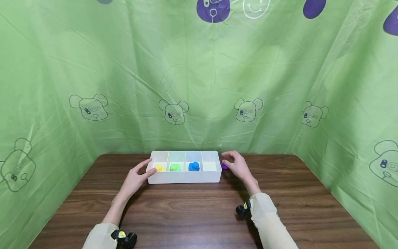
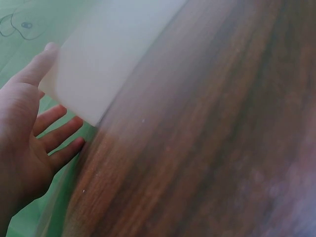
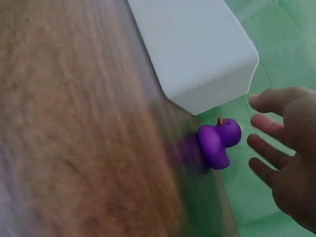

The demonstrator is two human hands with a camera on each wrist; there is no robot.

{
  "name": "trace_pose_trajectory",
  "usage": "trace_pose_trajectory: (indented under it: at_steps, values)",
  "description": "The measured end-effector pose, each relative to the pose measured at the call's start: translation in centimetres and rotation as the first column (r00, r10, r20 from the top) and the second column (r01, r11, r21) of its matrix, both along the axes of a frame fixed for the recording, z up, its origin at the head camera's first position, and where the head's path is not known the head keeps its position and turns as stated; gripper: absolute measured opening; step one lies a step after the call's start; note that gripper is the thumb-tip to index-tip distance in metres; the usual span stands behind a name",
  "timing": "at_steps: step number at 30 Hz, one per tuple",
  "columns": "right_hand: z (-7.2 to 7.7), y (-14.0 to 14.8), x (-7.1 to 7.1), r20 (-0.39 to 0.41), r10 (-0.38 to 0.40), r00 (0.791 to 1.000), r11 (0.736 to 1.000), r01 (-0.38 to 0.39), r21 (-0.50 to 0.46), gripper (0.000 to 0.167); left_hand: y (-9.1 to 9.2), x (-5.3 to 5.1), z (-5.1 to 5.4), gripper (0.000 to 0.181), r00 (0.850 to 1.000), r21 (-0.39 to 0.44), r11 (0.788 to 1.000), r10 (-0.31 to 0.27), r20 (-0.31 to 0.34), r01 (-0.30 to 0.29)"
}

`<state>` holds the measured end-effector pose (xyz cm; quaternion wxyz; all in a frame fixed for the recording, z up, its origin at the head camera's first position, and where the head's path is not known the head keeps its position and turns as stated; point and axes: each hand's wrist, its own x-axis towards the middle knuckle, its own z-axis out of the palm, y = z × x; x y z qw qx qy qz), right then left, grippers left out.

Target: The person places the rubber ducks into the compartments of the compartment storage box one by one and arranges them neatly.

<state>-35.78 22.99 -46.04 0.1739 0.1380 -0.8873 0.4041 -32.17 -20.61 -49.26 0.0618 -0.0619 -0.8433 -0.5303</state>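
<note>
A white four-compartment box [image 1: 184, 177] stands on the table. From left to right, its compartments hold a yellow duck [image 1: 159, 168], a green duck [image 1: 175, 167] and a blue duck [image 1: 194, 166]; no duck shows in the rightmost one. My left hand [image 1: 135, 180] holds the box's left end, thumb at the front corner and index finger along the side; the other fingers are spread beside it. A purple rubber duck [image 3: 215, 144] sits on the table just off the box's right end. Beside that duck, my right hand [image 3: 291, 148] has its fingers spread apart, not gripping it.
The brown wooden table [image 1: 186, 214] runs up to a green fabric curtain [image 1: 205, 135] behind the box, with more curtain on both sides. Each sleeve cuff carries a small black camera, one on the left wrist [image 1: 125, 238] and one on the right [image 1: 243, 209].
</note>
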Motion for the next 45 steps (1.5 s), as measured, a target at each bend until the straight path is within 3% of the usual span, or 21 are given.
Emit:
trace_pose_trajectory:
  at_steps: [14, 22, 36, 45]
  values:
    - [-1.5, 0.2, 0.3, 0.054, 0.01, 0.999, 0.997, -0.006, -0.075, 0.041, -0.1, -0.3, -0.3, 0.066, 1.0, -0.028, 1.0, 0.015, 0.001, -0.015]
    - [-2.0, 0.4, 0.2, 0.069, -0.023, 0.997, 0.999, 0.019, 0.05, 0.043, 0.1, 0.0, -0.1, 0.067, 1.0, -0.021, 1.0, 0.019, 0.016, -0.019]
    - [-1.9, 0.6, 0.4, 0.084, -0.086, 0.993, 0.996, 0.083, 0.043, 0.028, 0.1, 0.0, 0.1, 0.066, 1.0, -0.02, 1.0, 0.014, 0.012, -0.013]
    - [-1.3, 0.6, 0.5, 0.066, -0.071, 0.995, 0.997, 0.072, -0.015, 0.028, 0.0, 0.0, 0.1, 0.068, 1.0, -0.014, 1.0, 0.008, 0.003, -0.008]
